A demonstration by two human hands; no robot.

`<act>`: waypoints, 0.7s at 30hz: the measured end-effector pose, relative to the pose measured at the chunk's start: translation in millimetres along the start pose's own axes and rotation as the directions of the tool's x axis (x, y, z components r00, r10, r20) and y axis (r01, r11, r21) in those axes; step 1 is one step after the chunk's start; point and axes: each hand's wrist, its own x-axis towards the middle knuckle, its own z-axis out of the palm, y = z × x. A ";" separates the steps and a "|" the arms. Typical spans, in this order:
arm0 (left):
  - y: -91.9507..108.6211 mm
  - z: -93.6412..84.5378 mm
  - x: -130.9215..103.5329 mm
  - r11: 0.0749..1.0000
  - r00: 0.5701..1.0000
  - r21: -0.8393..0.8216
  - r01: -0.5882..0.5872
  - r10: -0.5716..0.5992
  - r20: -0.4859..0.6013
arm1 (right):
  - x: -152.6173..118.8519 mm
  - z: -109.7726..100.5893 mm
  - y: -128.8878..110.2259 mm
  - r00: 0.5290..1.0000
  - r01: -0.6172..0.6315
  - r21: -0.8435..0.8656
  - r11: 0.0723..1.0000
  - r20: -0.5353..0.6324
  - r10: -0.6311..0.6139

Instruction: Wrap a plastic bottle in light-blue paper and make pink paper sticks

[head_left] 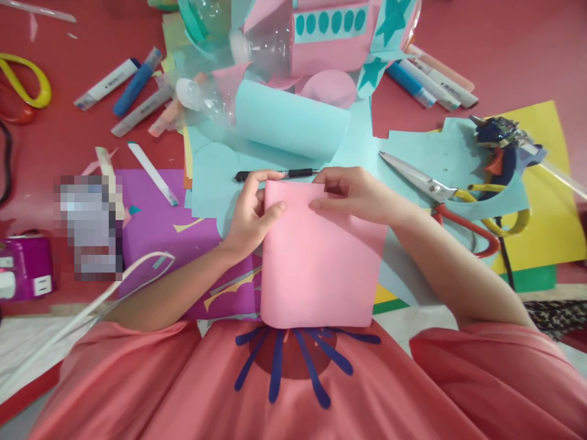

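A folded sheet of pink paper (pixel 321 263) is held upright in front of my chest. My left hand (pixel 257 214) pinches its top left corner, thumb on the near face and fingers behind. With thumb and fingers, my right hand (pixel 353 195) grips the top edge right of the middle. The fold runs down the left side, where the paper curves round. Just beyond the hands lies a black pen (pixel 275 175) on light blue paper (pixel 211 183). Behind it, a plastic bottle wrapped in light blue paper (pixel 293 119) lies on its side.
Scissors (pixel 440 192) lie at the right by yellow paper (pixel 550 214). A decorated pink-wrapped bottle (pixel 330 55) lies at the back. Markers (pixel 137 82) are scattered to both sides. Purple paper (pixel 156 226), a white cable (pixel 105 293) and a blurred-out object (pixel 92 226) are at the left.
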 end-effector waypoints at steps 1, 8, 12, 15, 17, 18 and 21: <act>-0.2 0.2 0.2 1.000 1.000 0.006 -0.005 0.005 0.003 | 0.7 -0.4 1.5 0.999 -0.019 0.021 1.000 0.029 0.018; 3.6 1.2 -1.4 0.997 0.999 0.073 0.034 -0.031 -0.041 | 5.4 -8.4 2.4 0.992 -0.039 0.006 0.999 0.120 0.038; 5.1 2.1 -2.4 0.996 0.997 0.064 0.067 -0.064 -0.045 | 3.6 -11.4 1.9 0.988 -0.043 -0.009 0.999 0.147 0.044; 4.6 2.1 -1.9 0.994 0.997 0.081 0.068 -0.064 -0.043 | 2.4 -11.9 2.2 0.987 -0.050 -0.016 0.999 0.152 0.052; 4.3 1.9 -1.5 0.994 0.998 0.097 0.053 -0.049 -0.047 | 2.6 -11.3 2.5 0.987 -0.055 -0.018 0.998 0.151 0.057; 4.2 1.7 -1.3 0.994 0.998 0.103 0.045 -0.040 -0.050 | 2.9 -10.9 2.8 0.987 -0.057 -0.017 0.998 0.149 0.059; 4.5 1.0 -0.8 0.992 0.998 0.124 0.012 -0.005 -0.062 | 4.8 -9.7 4.4 0.988 -0.058 -0.003 0.998 0.145 0.058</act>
